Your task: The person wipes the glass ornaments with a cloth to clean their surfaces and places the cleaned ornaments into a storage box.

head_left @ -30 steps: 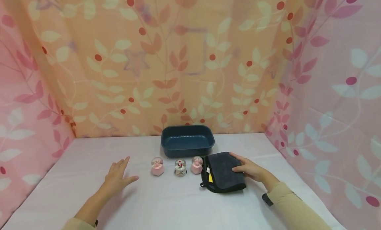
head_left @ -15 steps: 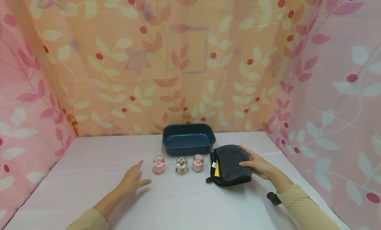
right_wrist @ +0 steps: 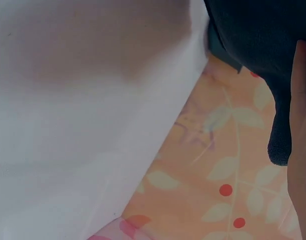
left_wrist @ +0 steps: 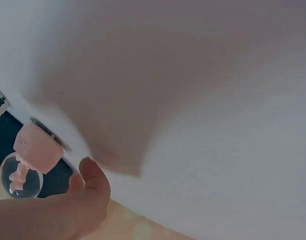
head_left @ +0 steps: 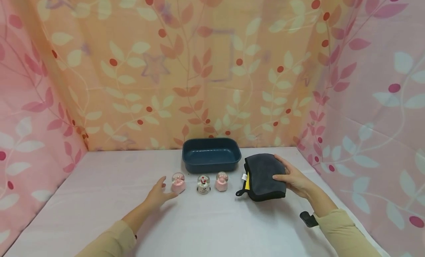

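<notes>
My right hand (head_left: 294, 178) grips a folded dark grey cloth (head_left: 265, 177) with black edging, a yellow patch, a white tag and a small loop. The cloth appears raised off the table, its shadow below it. In the right wrist view the cloth (right_wrist: 257, 37) hangs beside my fingers (right_wrist: 300, 75). My left hand (head_left: 157, 196) is by the left pink snow globe (head_left: 178, 184), thumb and fingers apart; whether it touches is unclear. To the right stand a white snow globe (head_left: 203, 189) with a red figure and another pink snow globe (head_left: 221, 183).
Behind the globes, a dark blue rectangular dish (head_left: 211, 167) stands near the back of the white-covered table (head_left: 206, 227). Patterned fabric (head_left: 199, 65) closes off the back and both sides.
My right hand has lifted the cloth and carried it rightward and slightly back, away from the right globe. My left hand has moved right, up to the left pink globe.
</notes>
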The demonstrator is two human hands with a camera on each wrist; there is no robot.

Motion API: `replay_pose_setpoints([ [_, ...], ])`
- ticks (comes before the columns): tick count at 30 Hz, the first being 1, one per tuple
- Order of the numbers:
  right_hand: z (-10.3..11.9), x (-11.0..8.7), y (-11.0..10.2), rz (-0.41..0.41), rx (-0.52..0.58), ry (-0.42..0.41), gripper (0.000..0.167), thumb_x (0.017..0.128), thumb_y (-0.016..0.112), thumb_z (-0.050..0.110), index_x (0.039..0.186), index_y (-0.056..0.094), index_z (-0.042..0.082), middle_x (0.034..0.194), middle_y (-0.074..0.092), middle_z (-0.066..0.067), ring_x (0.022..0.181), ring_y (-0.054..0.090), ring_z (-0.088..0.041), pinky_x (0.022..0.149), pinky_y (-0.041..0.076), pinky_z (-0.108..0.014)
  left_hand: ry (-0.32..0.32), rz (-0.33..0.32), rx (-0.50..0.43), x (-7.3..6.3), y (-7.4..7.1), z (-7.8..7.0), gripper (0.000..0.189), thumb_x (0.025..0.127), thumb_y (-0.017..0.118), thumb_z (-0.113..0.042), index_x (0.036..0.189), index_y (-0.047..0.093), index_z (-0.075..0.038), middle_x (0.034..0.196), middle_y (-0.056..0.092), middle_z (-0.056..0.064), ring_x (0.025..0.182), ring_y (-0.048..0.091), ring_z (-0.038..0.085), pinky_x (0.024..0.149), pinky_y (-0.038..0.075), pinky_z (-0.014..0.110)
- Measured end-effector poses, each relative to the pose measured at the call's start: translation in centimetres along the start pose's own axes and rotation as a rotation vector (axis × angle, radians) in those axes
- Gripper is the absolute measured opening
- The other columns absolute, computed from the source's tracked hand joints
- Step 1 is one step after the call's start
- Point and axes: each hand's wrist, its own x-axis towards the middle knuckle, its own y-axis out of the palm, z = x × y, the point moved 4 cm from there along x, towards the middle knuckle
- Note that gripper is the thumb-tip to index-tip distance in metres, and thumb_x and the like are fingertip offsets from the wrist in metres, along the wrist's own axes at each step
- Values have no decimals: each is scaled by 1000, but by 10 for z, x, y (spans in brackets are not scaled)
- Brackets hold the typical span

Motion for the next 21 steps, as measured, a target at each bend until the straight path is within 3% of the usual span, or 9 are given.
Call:
replay_pose_setpoints([
  [3, 4, -3, 0, -9, 35, -20, 92, 93, 63, 6, 156, -4, 17, 157, 0, -27, 106, 57, -13, 86, 52, -32, -36, 5, -12, 6, 5, -2, 88, 84, 76, -19, 146, 21, 10, 139, 37, 39, 128, 37, 52, 102, 34, 58],
  [7, 7, -7, -1, -27, 89, -38, 90, 94, 60, 3, 156, -5, 16, 156, 3, -29, 95, 63, -10, 82, 53, -29, -80, 2, -46, 16, 12, -3, 90, 83, 76, -21, 148, 21, 7, 140, 36, 37, 129, 37, 50, 104, 33, 57],
  [10, 7, -9, 1, -41, 113, -57, 90, 94, 59, 1, 156, -4, 15, 155, 8, -28, 96, 64, -9, 81, 53, -28, -96, -5, -37, 24, 15, -3, 88, 83, 76, -23, 148, 23, 6, 140, 39, 35, 129, 38, 48, 104, 33, 56],
  [17, 6, -12, 10, -64, 106, -102, 92, 91, 60, -3, 156, -2, 16, 154, 11, -25, 103, 60, -4, 82, 53, -29, -81, -30, 120, 34, 14, 0, 82, 81, 76, -28, 142, 35, 9, 130, 43, 34, 122, 39, 50, 102, 32, 59],
  [21, 5, -13, 12, -124, 168, -110, 92, 92, 58, -3, 156, -5, 17, 158, 5, -22, 106, 56, 0, 85, 52, -27, -75, -67, 90, 35, 17, 5, 74, 79, 78, -27, 136, 45, 8, 125, 50, 33, 117, 44, 48, 99, 35, 57],
])
